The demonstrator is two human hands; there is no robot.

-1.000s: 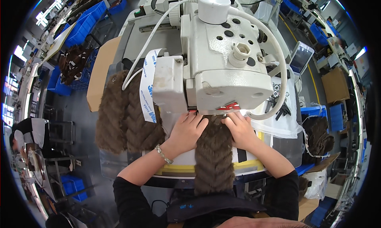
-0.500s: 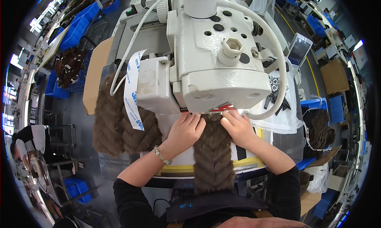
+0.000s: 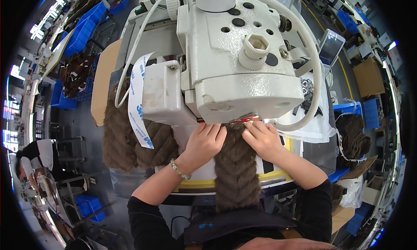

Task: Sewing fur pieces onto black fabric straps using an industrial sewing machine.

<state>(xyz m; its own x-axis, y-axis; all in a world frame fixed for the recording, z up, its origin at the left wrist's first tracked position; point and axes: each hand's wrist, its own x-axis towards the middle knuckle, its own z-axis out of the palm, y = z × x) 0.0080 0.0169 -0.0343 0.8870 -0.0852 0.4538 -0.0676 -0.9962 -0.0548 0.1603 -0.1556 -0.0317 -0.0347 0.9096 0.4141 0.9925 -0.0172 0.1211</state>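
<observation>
A long strip of brown fur (image 3: pixel 237 176) with a chevron pattern runs from under the white sewing machine head (image 3: pixel 249 95) towards me and hangs over the table's front edge. My left hand (image 3: pixel 204 140) is at the strip's left edge, fingers bent and closed, the thumb side against the fur. On the opposite edge, my right hand (image 3: pixel 263 138) pinches the fur with curled fingers. The machine head partly hides the fingertips of both hands. Needle and presser foot cannot be seen.
More brown fur (image 3: pixel 139 145) lies on the table to the left. A white-and-blue paper tape (image 3: pixel 140 104) hangs from the machine. Yellow tape (image 3: pixel 271 177) lines the front edge. Small metal and black parts (image 3: pixel 309 98) lie at right; a person (image 3: pixel 37 161) works far left.
The machine appears slightly larger and shifted in the picture as the view moves. Both hands stay beside the fur strip, close to the machine head, with little change in grip.
</observation>
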